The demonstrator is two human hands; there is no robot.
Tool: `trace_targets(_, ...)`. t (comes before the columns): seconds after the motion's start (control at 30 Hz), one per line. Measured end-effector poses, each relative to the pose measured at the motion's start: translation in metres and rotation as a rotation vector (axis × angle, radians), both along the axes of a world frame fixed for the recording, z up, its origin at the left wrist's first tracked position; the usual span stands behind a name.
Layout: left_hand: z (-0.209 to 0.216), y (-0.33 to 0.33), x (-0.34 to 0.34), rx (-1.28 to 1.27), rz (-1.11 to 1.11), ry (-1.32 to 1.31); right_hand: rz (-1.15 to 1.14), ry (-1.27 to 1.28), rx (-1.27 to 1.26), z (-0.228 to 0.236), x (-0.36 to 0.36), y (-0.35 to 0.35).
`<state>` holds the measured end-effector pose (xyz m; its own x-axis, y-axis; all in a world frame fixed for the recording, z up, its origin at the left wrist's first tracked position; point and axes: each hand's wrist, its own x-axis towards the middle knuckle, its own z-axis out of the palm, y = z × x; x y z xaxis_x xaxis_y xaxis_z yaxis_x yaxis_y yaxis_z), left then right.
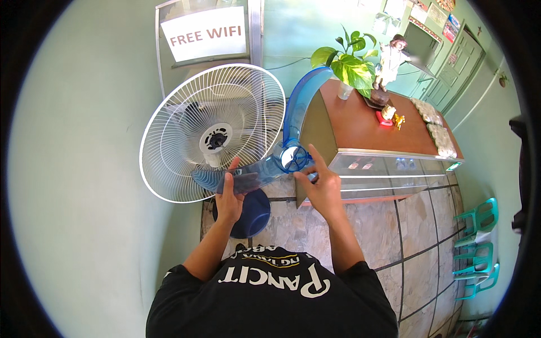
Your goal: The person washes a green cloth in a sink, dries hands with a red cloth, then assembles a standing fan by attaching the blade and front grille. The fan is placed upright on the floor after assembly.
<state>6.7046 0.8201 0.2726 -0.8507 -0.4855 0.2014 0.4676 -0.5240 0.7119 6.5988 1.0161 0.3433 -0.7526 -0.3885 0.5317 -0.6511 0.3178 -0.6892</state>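
A translucent blue fan blade point(307, 101) is held up in front of me, with one vane curving upward and another reaching to the left. My left hand point(230, 197) grips the left vane, thumb on the near side. At the round hub, my right hand point(324, 183) holds the blade's edge between thumb and forefinger; a small pale-blue part shows there, too foreshortened to make out fully. Behind the left vane stands a fan with its white rear wire grille point(163, 141) exposed. A black motor shaft point(216, 139) shows at the grille's middle, apart from the blade.
The fan's dark blue round base point(252, 217) rests on the tiled floor. To the right is a brown-topped glass counter point(360, 127) bearing a potted plant point(352, 70), a statue point(390, 65), small figurines and wrapped packs. Green plastic chairs point(479, 253) line the far right; a wall is close on the left.
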Motion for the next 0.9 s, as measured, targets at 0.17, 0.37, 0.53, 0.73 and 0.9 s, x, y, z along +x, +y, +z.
trace_targets(0.17,-0.009,-0.004,0.004,-0.141,0.059,0.016,0.015,0.007,-0.041,-0.011,-0.007,-0.024)
trace_targets(0.37,-0.020,-0.024,0.012,-0.038,0.058,0.004,0.090,-0.033,-0.091,-0.015,-0.005,-0.053)
trace_targets(0.53,-0.027,-0.034,0.015,0.205,-0.051,-0.025,0.117,0.120,-0.041,-0.002,0.004,-0.069)
trace_targets(0.73,-0.032,-0.029,0.011,0.339,-0.121,-0.005,0.097,0.159,0.033,0.019,0.016,-0.070)
trace_targets(0.9,-0.035,-0.023,0.012,0.207,-0.046,-0.018,0.103,0.171,0.027,0.012,0.007,-0.066)
